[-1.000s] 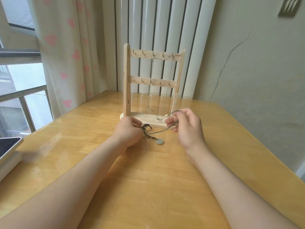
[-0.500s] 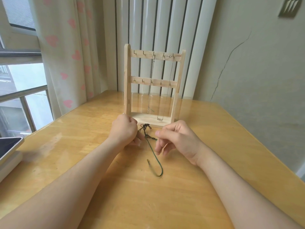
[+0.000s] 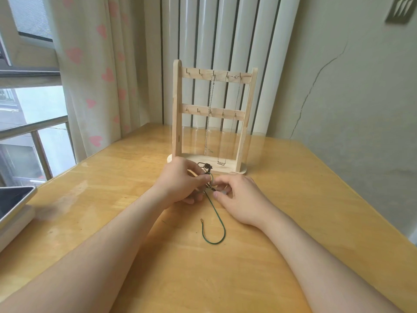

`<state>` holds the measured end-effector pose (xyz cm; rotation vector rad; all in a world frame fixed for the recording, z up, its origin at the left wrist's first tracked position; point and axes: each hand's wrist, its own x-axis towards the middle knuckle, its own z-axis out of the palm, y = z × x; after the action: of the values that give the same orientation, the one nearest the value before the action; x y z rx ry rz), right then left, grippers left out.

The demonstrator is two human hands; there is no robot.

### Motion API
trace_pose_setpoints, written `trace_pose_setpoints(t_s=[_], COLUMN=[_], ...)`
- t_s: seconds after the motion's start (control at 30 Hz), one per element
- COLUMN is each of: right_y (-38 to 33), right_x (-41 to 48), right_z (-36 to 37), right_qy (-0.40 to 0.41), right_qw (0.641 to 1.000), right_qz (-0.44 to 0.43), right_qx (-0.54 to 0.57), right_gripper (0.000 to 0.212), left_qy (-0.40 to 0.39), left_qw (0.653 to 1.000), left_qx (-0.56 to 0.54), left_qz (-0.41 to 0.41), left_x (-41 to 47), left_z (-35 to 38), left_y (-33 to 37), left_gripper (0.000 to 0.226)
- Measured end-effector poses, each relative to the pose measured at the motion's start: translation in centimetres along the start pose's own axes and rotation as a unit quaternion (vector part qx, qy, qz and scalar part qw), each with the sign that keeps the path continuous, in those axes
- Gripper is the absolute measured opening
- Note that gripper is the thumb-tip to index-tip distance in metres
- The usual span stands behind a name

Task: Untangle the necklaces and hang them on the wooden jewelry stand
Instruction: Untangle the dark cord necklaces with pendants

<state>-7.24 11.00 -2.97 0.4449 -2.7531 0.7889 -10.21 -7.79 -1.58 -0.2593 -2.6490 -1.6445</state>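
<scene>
- Your left hand [image 3: 180,184] and right hand [image 3: 239,197] meet, knuckles up, just in front of the wooden jewelry stand [image 3: 177,109]. Both pinch the tangled green cord necklace [image 3: 216,213].
- Your right fingers have closed in on the tangle since half a second ago, while the loose tail has stayed put.
- From your hands the cord runs toward you across the table [image 3: 293,199], then hooks back left.

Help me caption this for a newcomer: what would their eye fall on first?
Two bare hands meet mid-table: the left hand and right hand pinch the knotted end of a dark green cord necklace, whose loose tail curls toward the camera on the yellow wooden table. Just behind them stands a pale wooden ladder-shaped jewelry stand, two thin metal chains already hanging from its top hooks.
</scene>
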Motion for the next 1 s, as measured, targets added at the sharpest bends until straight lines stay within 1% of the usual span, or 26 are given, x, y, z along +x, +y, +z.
trace_pose_setpoints(t_s=[0.07, 0.13, 0.2, 0.27, 0.33, 0.37, 0.43, 0.57, 0.67, 0.73, 0.83, 1.0], right_y=[0.0, 0.1, 0.1, 0.1, 0.1, 0.1, 0.2, 0.1, -0.1, -0.3, -0.2, -0.5], right_x=[0.1, 0.1, 0.0, 0.0, 0.2, 0.3, 0.3, 0.1, 0.2, 0.3, 0.5, 0.3], right_z=[-0.1, -0.4, -0.9, -1.4, -2.1, -2.3, -2.7, -3.0, -3.0, -3.1, -3.4, -3.6], right_qy=[0.002, 0.014, 0.047, 0.089, 0.121, 0.130, 0.136, 0.136, 0.168, 0.203, 0.256, 0.295], right_qw=[1.000, 1.000, 0.998, 0.993, 0.979, 0.971, 0.963, 0.957, 0.943, 0.923, 0.889, 0.848], right_qz=[0.004, 0.019, 0.037, 0.063, 0.107, 0.125, 0.135, 0.120, 0.111, 0.111, 0.129, 0.176], right_qx=[-0.013, -0.020, -0.004, 0.045, 0.121, 0.154, 0.190, 0.226, 0.264, 0.308, 0.357, 0.404], right_gripper=[0.025, 0.031, 0.039, 0.044, 0.046, 0.046, 0.041, 0.025, 0.016, 0.016, 0.019, 0.023], left_qy=[0.004, 0.011, 0.018, 0.024, 0.033, 0.041, 0.063, 0.124, 0.171, 0.179, 0.192, 0.215], left_qw=[1.000, 1.000, 0.999, 0.998, 0.997, 0.996, 0.995, 0.991, 0.984, 0.983, 0.979, 0.972], left_qx=[-0.012, -0.002, 0.019, 0.023, 0.021, 0.023, 0.025, 0.020, 0.041, 0.042, 0.017, 0.017], left_qz=[0.019, 0.028, 0.044, 0.058, 0.071, 0.075, 0.073, 0.043, 0.005, -0.027, -0.066, -0.088], left_x=[0.0, 0.1, 0.2, 0.3, 0.4, 0.4, 0.3, 0.4, 0.6, 0.5, 0.4, 0.5], left_z=[-0.1, -0.1, -0.2, -0.2, -0.2, -0.1, -0.1, -0.4, -0.7, -0.9, -1.0, -0.7], left_y=[0.2, 0.3, 0.2, 0.2, 0.1, 0.2, 0.3, 0.2, -0.3, -0.4, -0.2, 0.0], left_gripper=[0.014, 0.011, 0.011, 0.013, 0.014, 0.015, 0.018, 0.028, 0.034, 0.037, 0.030, 0.039])
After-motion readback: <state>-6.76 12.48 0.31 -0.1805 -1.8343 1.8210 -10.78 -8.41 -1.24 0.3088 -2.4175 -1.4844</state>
